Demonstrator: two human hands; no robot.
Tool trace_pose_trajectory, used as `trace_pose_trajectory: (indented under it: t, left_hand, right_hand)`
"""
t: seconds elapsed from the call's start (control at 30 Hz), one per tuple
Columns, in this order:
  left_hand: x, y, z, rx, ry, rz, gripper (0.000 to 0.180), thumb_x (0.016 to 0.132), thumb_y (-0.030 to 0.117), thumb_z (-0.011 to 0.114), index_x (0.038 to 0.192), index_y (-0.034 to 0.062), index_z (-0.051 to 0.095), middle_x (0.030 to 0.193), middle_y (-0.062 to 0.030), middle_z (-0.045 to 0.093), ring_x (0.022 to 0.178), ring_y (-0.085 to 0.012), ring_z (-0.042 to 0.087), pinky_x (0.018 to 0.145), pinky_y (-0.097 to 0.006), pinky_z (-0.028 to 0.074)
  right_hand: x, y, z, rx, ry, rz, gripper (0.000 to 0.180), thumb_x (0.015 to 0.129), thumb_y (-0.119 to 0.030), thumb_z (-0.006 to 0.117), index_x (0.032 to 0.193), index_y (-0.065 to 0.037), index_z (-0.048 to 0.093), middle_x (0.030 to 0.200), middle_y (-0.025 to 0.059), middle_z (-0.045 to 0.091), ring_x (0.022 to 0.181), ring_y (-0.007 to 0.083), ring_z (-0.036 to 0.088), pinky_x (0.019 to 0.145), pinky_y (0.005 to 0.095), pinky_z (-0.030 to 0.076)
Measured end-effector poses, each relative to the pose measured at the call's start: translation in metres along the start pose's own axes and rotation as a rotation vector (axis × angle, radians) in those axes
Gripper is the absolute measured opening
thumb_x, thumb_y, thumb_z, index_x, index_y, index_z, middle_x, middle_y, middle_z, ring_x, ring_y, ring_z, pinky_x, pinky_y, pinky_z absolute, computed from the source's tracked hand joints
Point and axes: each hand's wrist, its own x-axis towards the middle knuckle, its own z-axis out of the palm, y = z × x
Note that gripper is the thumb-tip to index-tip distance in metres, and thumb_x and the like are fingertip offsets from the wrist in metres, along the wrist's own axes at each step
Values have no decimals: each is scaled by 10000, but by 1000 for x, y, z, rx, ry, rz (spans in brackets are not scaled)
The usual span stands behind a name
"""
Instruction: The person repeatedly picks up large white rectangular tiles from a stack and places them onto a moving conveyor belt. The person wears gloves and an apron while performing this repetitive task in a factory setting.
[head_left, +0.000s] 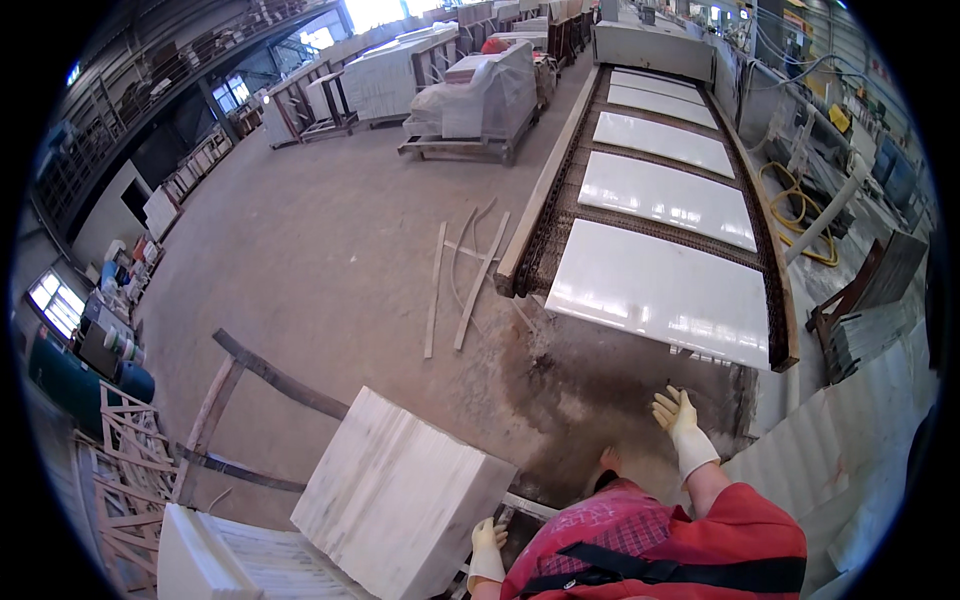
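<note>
Here, a stack of white stone tiles (400,495) with faint grey veining sits low and left of centre in the frame, its top face tilted and its layered edges showing. The left hand (488,545), in a pale glove, rests at the stack's lower right corner, fingers curled against the edge. The right hand (680,418), also gloved, is raised at lower right with fingers spread wide, holding nothing, just below the nearest glossy white slab (665,295). More slabs lie along a mesh conveyor (560,200) running to the upper right. Bare concrete floor (330,240) fills the centre left, with loose wooden slats (458,285).
</note>
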Motion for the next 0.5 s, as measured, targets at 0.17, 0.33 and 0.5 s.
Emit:
trace_pose_trajectory:
  t: [0.17,0.33,0.5]
  left_hand:
    - [-5,-25,-42,-46,25,-96,450,967,323,570,1335,90,460,972,-195,717,690,-300,676,561,-425,520]
    - [-2,-40,-58,-60,21,-110,442,961,322,565,1325,91,465,969,-190,719,712,-290,669,589,-416,518]
    - [-5,-34,-63,-78,-57,-12,456,965,340,553,1328,76,474,1009,-188,709,745,-274,671,642,-400,526]
  right_hand:
    - [-8,22,-10,-154,76,119,535,1063,-524,286,1423,-208,524,1279,155,658,1068,319,651,854,438,543]
    - [-20,38,-12,-462,36,132,493,1078,-470,300,1388,-177,548,1137,164,717,892,296,700,740,409,575]
    - [-24,55,-13,-607,11,151,460,1080,-447,314,1369,-182,555,1082,141,736,801,244,707,670,378,575]
